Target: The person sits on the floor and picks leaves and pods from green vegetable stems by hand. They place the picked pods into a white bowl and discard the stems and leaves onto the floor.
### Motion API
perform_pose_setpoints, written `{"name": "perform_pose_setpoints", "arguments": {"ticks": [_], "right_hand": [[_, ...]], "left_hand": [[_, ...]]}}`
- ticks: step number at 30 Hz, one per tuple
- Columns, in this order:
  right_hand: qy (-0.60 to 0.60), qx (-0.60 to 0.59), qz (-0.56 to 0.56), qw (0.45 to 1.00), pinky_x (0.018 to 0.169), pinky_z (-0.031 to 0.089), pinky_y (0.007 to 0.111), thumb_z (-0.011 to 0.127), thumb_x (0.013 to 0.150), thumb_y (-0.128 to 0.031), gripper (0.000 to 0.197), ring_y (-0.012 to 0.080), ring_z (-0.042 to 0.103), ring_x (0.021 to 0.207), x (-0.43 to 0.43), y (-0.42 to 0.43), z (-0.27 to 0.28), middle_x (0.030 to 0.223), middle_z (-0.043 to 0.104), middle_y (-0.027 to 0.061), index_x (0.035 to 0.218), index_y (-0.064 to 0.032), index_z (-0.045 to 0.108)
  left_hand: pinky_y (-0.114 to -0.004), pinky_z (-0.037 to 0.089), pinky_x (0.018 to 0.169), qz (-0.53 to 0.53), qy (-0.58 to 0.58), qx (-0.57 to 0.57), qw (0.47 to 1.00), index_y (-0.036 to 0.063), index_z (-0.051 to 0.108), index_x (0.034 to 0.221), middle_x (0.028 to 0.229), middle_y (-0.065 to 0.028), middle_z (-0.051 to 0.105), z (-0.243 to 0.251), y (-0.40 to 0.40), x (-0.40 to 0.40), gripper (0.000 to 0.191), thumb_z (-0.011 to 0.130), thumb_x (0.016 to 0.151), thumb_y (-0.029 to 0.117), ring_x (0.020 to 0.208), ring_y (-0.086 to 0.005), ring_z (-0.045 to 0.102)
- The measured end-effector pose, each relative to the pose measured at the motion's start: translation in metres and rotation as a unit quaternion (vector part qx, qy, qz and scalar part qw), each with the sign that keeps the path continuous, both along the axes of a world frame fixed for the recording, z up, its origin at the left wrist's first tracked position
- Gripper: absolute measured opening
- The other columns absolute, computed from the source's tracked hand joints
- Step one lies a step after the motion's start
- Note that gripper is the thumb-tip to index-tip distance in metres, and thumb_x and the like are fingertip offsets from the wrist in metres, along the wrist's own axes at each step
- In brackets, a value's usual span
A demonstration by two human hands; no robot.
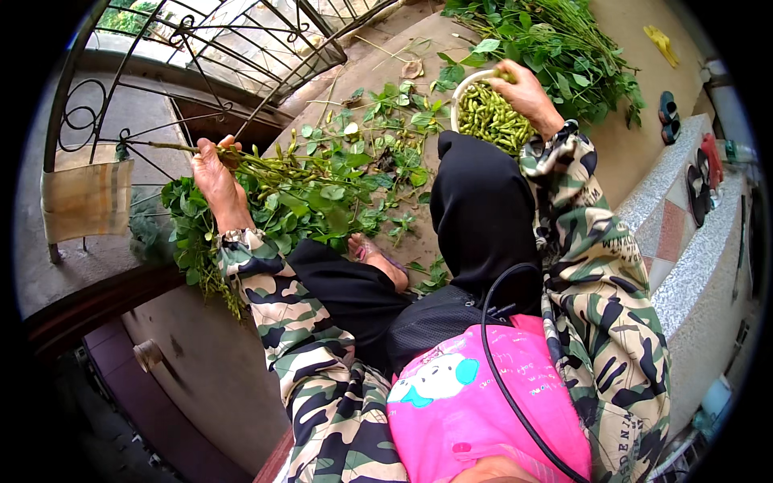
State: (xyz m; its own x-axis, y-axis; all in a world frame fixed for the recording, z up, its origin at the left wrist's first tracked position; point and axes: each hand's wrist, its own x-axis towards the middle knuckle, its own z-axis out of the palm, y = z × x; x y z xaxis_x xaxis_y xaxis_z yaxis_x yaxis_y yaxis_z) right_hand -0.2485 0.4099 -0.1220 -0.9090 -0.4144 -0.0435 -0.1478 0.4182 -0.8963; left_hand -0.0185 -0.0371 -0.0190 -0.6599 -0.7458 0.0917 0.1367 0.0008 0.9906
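Note:
My left hand (218, 178) is closed around the bare stem of an uprooted soybean plant (284, 166), whose pods and leaves stretch to the right. Over the rim of a pale round bucket (455, 111), my right hand (526, 95) holds green soybean pods (505, 76) in its fingers. Many loose green pods (490, 118) fill the bucket, which stands just beyond my right knee. Below the held plant lies a heap of leafy stalks (266, 211). Part of the bucket is hidden by my right hand and knee.
Plucked leaves (392, 145) litter the concrete floor ahead. A large pile of soybean plants (543, 54) lies at the upper right. To the left stands a metal gate (199, 66) with a cloth (87, 199) on it. Granite-edged steps (670, 223) with footwear are at the right.

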Motion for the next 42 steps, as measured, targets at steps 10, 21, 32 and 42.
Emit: {"name": "perform_pose_setpoints", "arguments": {"ticks": [10,21,32,42], "right_hand": [[-0.130,0.169,-0.047,0.976,0.090,0.044,0.037,0.065,0.080,-0.026,0.059,0.0291,0.056,0.108,-0.003,0.046,-0.038,0.121,0.055,0.0204,0.129,-0.0008,0.043],[0.121,-0.025,0.175,0.977,0.069,0.045,0.028,0.055,0.091,-0.021,0.024,0.0134,0.055,0.076,0.025,-0.094,0.106,0.083,0.061,0.0061,0.102,0.0004,0.059],[0.049,-0.047,0.305,0.950,0.076,0.049,0.032,0.065,0.085,-0.037,0.055,0.0194,0.059,0.088,0.106,-0.233,0.109,0.105,0.059,0.0111,0.125,-0.0027,0.050],[-0.008,-0.155,0.343,0.926,0.060,0.036,0.023,0.062,0.089,-0.023,0.023,0.0056,0.041,0.068,0.117,-0.251,0.114,0.073,0.046,-0.0049,0.098,-0.0020,0.059]], "left_hand": [[-0.029,0.051,0.070,-0.025,0.021,0.057,0.998,0.0070,0.054,0.090,0.086,-0.0089,0.067,0.007,0.012,0.007,0.032,0.064,0.087,0.037,0.076,-0.0185,0.065],[-0.035,0.047,0.067,-0.024,0.132,0.157,0.978,0.0047,0.056,0.092,0.078,-0.0064,0.056,0.022,0.012,0.014,0.035,0.042,0.099,0.036,0.071,-0.0195,0.053],[-0.038,0.042,0.075,-0.189,0.207,0.246,0.928,0.0058,0.057,0.096,0.079,-0.0045,0.049,0.036,0.032,-0.001,0.036,0.039,0.099,0.037,0.074,-0.0185,0.046],[-0.041,0.042,0.088,-0.203,0.134,0.213,0.946,0.0042,0.055,0.102,0.090,-0.0082,0.056,0.036,0.044,-0.014,0.042,0.038,0.099,0.042,0.088,-0.0231,0.053]]}}
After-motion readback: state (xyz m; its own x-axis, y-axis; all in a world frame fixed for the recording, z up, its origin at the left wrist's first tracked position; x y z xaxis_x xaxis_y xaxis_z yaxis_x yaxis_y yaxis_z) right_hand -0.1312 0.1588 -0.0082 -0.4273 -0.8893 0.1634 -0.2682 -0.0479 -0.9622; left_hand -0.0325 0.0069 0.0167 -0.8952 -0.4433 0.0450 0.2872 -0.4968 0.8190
